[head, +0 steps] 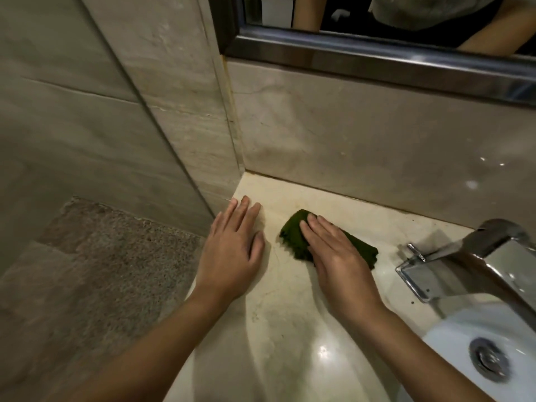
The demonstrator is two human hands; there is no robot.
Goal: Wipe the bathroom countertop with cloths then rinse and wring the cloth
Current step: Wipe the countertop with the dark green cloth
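Observation:
A dark green cloth lies folded on the cream marble countertop, near its back left corner. My right hand presses flat on the cloth with straight fingers and covers its middle. My left hand rests flat on the bare countertop to the left of the cloth, fingers straight, close to the side wall. The two hands are a short gap apart.
A chrome tap stands at the right over a white basin with a metal drain. A marble backsplash and a steel-framed mirror rise behind. A tiled wall stands left, with a brown floor mat below.

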